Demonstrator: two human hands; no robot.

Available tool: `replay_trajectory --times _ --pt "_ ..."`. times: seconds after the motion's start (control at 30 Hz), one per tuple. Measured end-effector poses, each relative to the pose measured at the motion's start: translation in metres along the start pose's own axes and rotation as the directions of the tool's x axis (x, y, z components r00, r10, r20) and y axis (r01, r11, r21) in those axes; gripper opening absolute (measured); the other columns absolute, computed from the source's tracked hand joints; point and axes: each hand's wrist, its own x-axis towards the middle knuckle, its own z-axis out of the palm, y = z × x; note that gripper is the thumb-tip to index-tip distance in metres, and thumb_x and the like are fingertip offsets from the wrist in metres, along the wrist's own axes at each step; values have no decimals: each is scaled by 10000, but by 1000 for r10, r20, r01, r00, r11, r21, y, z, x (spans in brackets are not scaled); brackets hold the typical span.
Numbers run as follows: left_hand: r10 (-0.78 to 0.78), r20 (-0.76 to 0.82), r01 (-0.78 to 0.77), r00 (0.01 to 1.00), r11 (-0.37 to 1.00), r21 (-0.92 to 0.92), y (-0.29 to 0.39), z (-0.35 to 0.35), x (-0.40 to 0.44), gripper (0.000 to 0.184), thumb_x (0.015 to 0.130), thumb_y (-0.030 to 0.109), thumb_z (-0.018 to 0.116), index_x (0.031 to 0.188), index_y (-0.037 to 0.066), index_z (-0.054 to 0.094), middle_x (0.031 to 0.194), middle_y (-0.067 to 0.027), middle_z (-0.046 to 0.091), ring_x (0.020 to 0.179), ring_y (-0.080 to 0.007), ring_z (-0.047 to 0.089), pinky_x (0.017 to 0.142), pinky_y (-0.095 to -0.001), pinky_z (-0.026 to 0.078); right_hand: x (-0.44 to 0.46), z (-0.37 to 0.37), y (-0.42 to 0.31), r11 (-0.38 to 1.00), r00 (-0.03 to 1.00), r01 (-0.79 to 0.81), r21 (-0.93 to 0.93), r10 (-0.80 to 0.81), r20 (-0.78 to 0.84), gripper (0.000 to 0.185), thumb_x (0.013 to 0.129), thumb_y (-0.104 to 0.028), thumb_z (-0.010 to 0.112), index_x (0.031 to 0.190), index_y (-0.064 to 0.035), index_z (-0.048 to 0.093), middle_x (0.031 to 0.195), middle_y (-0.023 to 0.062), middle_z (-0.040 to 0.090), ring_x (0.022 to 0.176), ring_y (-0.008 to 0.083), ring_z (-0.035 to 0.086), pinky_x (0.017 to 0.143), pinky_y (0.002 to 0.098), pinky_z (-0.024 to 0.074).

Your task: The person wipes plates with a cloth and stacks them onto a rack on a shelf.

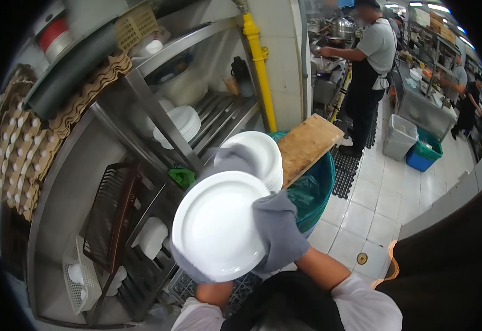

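Note:
A round white plate is in front of me, held between both hands and tilted up toward the camera. My right hand, wrapped in a grey cloth, grips the plate's right rim. My left hand is hidden behind the plate; only the left wrist shows below it, with grey cloth along the plate's lower left edge. Just beyond is a stack of white plates beside a wooden board. A blurred piece of grey cloth covers part of that stack.
A metal shelf on the left bears more stacked plates. Egg trays stand at far left. Below the board is a bin with a green liner. A co-worker stands at a stove beyond; grey and blue bins stand right.

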Motion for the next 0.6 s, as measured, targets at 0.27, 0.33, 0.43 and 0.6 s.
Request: replay_trajectory --times 0.27,0.33,0.43,0.6 --pt "-285 58 263 957 935 238 -27 -47 -79 391 1007 126 532 1380 11 521 1282 -100 634 1191 -216 615 983 -379 530 -33 54 62 912 803 -117 393 320 -503 388 563 -282 775 837 -22 683 866 102 632 837 288 629 727 371 507" --pt "-347 37 307 937 869 388 -17 -53 -79 387 1005 113 525 1376 5 526 1287 -105 635 1197 -219 615 987 -381 530 -40 58 64 944 854 -120 308 257 -453 383 539 -295 784 796 -32 679 823 94 627 806 283 630 725 365 505" --pt "-378 -220 437 899 789 432 -10 -48 -42 359 1016 117 484 1337 -28 550 1265 -149 646 1166 -253 640 971 -397 545 -14 -42 45 966 978 -203 161 191 83 347 594 -245 747 870 -48 674 848 101 648 825 291 642 782 376 491" --pt "-305 -378 438 874 833 339 5 -55 25 355 1028 149 466 1287 -69 572 1212 -177 672 1055 -286 699 894 -421 597 -16 -40 30 982 963 -19 188 -32 268 358 604 -202 715 914 -40 640 774 121 649 765 329 654 791 407 477"
